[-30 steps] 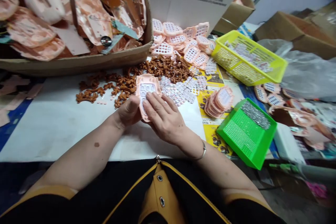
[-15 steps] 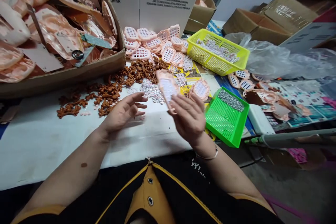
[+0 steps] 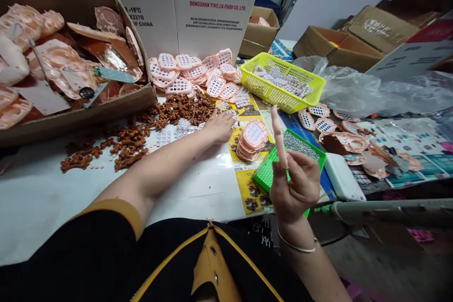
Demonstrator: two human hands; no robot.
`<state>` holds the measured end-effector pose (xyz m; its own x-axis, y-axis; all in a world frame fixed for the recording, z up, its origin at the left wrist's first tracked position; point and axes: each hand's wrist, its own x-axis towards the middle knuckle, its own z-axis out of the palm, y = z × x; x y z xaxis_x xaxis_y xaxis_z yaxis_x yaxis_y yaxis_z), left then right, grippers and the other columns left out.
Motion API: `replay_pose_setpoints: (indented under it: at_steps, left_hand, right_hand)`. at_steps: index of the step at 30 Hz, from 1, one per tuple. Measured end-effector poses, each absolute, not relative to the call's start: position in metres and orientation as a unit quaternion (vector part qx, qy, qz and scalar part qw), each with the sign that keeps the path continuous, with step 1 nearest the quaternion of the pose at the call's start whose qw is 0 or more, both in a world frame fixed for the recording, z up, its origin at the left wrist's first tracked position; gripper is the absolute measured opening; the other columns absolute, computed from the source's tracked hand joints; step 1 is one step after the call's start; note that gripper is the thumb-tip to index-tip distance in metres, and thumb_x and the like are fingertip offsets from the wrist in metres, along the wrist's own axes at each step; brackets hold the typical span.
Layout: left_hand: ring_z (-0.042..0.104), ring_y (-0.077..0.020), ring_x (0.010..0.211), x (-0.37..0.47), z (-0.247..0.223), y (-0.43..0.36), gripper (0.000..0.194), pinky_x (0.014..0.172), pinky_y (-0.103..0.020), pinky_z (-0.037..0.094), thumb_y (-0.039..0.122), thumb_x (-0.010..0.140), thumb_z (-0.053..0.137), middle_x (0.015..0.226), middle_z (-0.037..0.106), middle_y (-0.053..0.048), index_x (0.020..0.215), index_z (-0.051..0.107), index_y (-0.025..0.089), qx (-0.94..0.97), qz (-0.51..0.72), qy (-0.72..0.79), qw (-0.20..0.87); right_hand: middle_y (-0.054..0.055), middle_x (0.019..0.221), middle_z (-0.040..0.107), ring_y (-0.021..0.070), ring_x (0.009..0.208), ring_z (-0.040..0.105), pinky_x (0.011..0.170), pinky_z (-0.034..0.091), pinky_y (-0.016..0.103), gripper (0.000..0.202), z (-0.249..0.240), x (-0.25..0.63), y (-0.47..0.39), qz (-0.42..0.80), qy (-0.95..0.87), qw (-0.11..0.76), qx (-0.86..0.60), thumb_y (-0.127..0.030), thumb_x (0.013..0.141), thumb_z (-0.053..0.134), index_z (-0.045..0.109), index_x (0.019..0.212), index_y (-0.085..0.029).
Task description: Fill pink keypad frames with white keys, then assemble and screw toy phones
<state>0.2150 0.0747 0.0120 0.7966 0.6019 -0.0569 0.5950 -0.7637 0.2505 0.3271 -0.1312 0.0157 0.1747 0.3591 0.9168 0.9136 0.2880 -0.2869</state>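
Note:
My right hand (image 3: 295, 188) is closed on a pale pink plastic panel (image 3: 278, 134), held upright and seen edge-on between thumb and fingers. My left hand (image 3: 220, 127) lies palm down, fingers spread, over small white button pieces (image 3: 229, 105) beside a brown pile; whatever is beneath the palm is hidden. A short stack of pink panels with white button inserts (image 3: 252, 139) sits on yellow printed paper between my hands. Small clear-and-white pieces (image 3: 184, 127) lie left of my left hand, near brown bone-shaped plastic parts (image 3: 191, 107).
A large carton (image 3: 148, 96) of pink shells stands at left. Behind are many pink grid panels (image 3: 179, 86) and a yellow basket (image 3: 247, 78) of white pieces. A green basket (image 3: 264, 174) of small metal parts is partly behind my right hand. Plastic bags (image 3: 357, 82) lie right.
My left hand has reached forward and right to the small pieces. My right hand has moved right with the panel and turned it edge-on. The view has shifted.

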Motion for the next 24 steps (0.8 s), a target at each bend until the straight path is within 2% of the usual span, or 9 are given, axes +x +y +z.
replay_pose_setpoints:
  at_steps: [3,6,11,16,20,24]
  left_hand:
    - [0.029,-0.0295,0.154,0.242,0.002,0.09,0.052,0.127,-0.06,0.009,0.028,0.1,0.032,0.165,0.036,-0.011,0.146,0.051,0.016,0.941,0.004,0.314,0.122]
    - [0.032,-0.0292,0.152,0.251,-0.005,0.098,0.051,0.126,-0.06,0.011,0.032,0.099,0.035,0.162,0.04,-0.01,0.145,0.052,0.02,0.946,-0.016,0.301,0.116]
    - [0.048,-0.0302,0.138,0.234,-0.014,0.104,0.047,0.123,-0.067,0.003,0.035,0.1,0.035,0.15,0.054,-0.012,0.137,0.058,0.019,0.954,-0.021,0.286,0.086]
    - [0.054,-0.0303,0.128,0.205,-0.008,0.098,0.038,0.123,-0.067,-0.002,0.035,0.095,0.046,0.128,0.066,-0.013,0.123,0.068,0.02,0.961,-0.024,0.272,0.05]
    - [0.054,-0.0313,0.126,0.182,0.005,0.092,0.037,0.125,-0.06,-0.006,0.024,0.093,0.044,0.111,0.072,-0.014,0.111,0.074,0.014,0.955,-0.001,0.296,-0.027]
    - [0.056,-0.0329,0.123,0.165,0.015,0.089,0.041,0.124,-0.065,-0.001,0.028,0.092,0.044,0.116,0.071,-0.015,0.117,0.071,0.01,0.941,-0.013,0.334,-0.055]
  right_hand:
    - [0.005,0.107,0.067,0.0209,0.093,0.068,0.075,0.058,0.038,0.057,0.011,0.324,-0.135,-0.229,-0.605,0.527,-0.552,-0.008,0.084,0.072,0.065,0.133,-0.037]
    - [0.008,0.107,0.066,0.0218,0.092,0.068,0.074,0.059,0.039,0.054,0.005,0.316,-0.135,-0.198,-0.63,0.514,-0.547,-0.009,0.085,0.069,0.065,0.133,-0.033]
    - [0.011,0.103,0.068,0.0223,0.088,0.067,0.073,0.057,0.038,0.047,0.002,0.299,-0.121,-0.171,-0.686,0.462,-0.536,-0.015,0.086,0.067,0.063,0.132,-0.025]
    - [0.009,0.086,0.072,0.0179,0.074,0.062,0.066,0.047,0.031,0.021,0.013,0.284,-0.103,-0.24,-0.725,0.371,-0.528,-0.018,0.089,0.066,0.07,0.11,-0.015]
    - [0.005,0.072,0.068,0.0169,0.065,0.055,0.062,0.037,0.032,0.016,0.015,0.274,-0.094,-0.288,-0.723,0.278,-0.563,-0.023,0.094,0.062,0.072,0.101,-0.014]
    - [0.003,0.065,0.064,0.0168,0.06,0.052,0.06,0.032,0.034,0.016,0.009,0.265,-0.085,-0.315,-0.722,0.215,-0.577,-0.025,0.093,0.061,0.073,0.09,-0.015]
